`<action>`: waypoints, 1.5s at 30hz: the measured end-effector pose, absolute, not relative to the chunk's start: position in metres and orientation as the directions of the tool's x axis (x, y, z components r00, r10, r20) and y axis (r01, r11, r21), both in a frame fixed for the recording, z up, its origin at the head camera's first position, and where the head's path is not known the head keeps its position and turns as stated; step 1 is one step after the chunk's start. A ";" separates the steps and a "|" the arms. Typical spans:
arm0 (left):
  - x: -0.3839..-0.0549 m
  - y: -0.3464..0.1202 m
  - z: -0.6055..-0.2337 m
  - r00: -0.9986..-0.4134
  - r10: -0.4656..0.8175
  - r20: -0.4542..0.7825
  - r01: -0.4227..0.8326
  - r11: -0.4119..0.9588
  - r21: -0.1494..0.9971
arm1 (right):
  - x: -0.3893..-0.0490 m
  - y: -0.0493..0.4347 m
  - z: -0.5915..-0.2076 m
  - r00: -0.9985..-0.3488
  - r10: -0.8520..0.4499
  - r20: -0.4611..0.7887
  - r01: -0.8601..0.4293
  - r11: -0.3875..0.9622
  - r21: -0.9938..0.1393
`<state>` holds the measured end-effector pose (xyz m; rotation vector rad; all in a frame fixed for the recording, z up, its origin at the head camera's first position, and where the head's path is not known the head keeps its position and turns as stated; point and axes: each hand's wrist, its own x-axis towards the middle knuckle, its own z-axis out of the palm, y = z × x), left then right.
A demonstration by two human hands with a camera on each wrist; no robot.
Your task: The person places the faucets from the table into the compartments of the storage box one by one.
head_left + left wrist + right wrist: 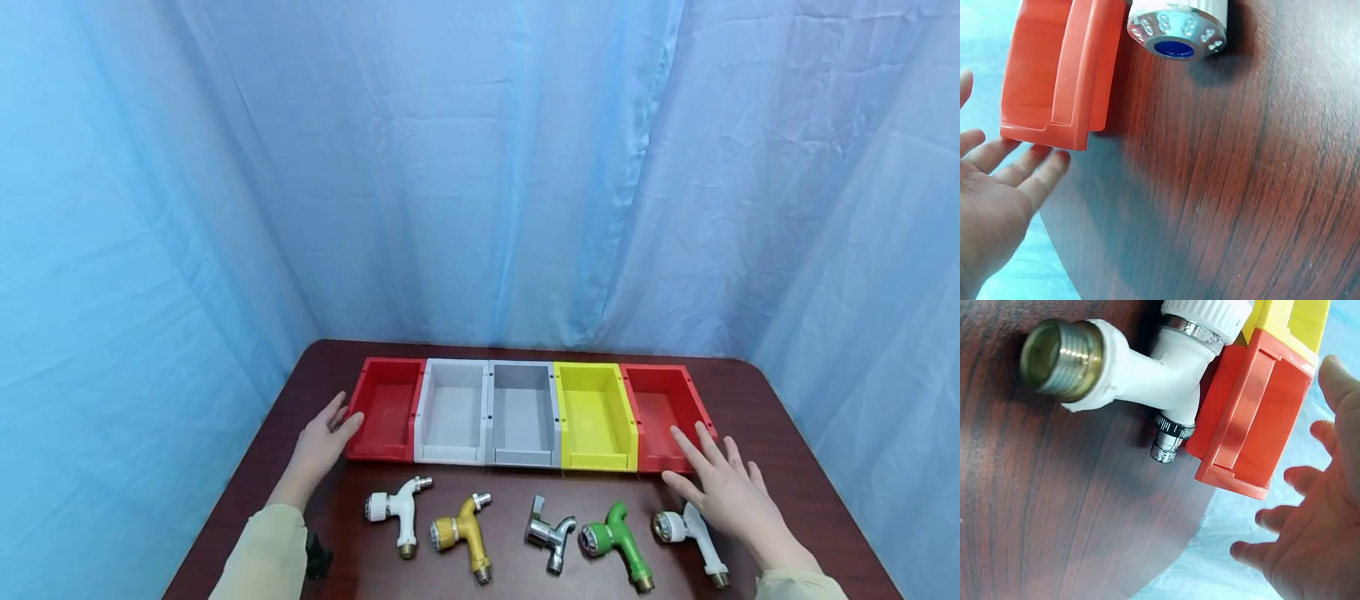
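Observation:
My left hand (318,447) is at the outer side of the left red bin (386,408), fingers extended, with the fingertips right at its wall in the left wrist view. The right hand (738,497) is spread near the front corner of the right red bin (660,410), holding nothing. Below that hand lies a white faucet (697,533), partly covered by it in the head view; its threaded brass end (1063,361) shows in the right wrist view. Another white faucet (405,514) lies in front of the left red bin, its ribbed knob facing left.
Between the red bins stand a white bin (452,408), a grey bin (522,410) and a yellow bin (595,412), side by side. A yellow faucet (468,533), a chrome faucet (553,535) and a green faucet (622,542) lie in front. Blue curtains (480,167) surround the dark wooden table (795,467).

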<state>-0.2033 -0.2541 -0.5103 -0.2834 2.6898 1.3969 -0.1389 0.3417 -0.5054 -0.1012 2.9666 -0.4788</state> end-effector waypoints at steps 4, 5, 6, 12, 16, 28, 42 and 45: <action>-0.208 -0.255 -0.511 -0.973 -0.165 -0.164 -0.226 0.505 0.833 | -0.133 0.342 -0.506 -0.985 -0.126 -0.116 -0.083 0.945 -0.317; -0.209 -0.255 -0.511 -0.971 -0.173 -0.168 -0.232 0.487 0.842 | -0.132 0.342 -0.506 -0.985 -0.131 -0.115 -0.089 0.946 -0.312; -0.210 -0.256 -0.512 -0.968 -0.179 -0.178 -0.242 0.462 0.853 | -0.130 0.341 -0.506 -0.984 -0.134 -0.113 -0.094 0.946 -0.310; -0.214 -0.262 -0.513 -0.944 -0.194 -0.268 -0.313 0.260 0.913 | -0.124 0.338 -0.507 -0.982 -0.161 -0.096 -0.124 0.941 -0.315; -0.216 -0.266 -0.513 -0.933 -0.194 -0.302 -0.339 0.198 0.920 | -0.120 0.332 -0.509 -0.980 -0.190 -0.061 -0.164 0.939 -0.302; -0.225 -0.260 -0.513 -0.921 -0.215 -0.324 -0.360 0.158 0.919 | -0.107 0.304 -0.513 -0.965 -0.250 -0.084 -0.216 0.931 -0.294; -0.232 -0.262 -0.520 -0.906 -0.240 -0.349 -0.381 0.102 0.919 | -0.102 0.276 -0.526 -0.911 -0.384 -0.152 -0.313 0.882 -0.351; -0.233 -0.264 -0.519 -0.899 -0.230 -0.372 -0.396 0.068 0.916 | -0.102 0.271 -0.528 -0.892 -0.420 -0.165 -0.337 0.863 -0.376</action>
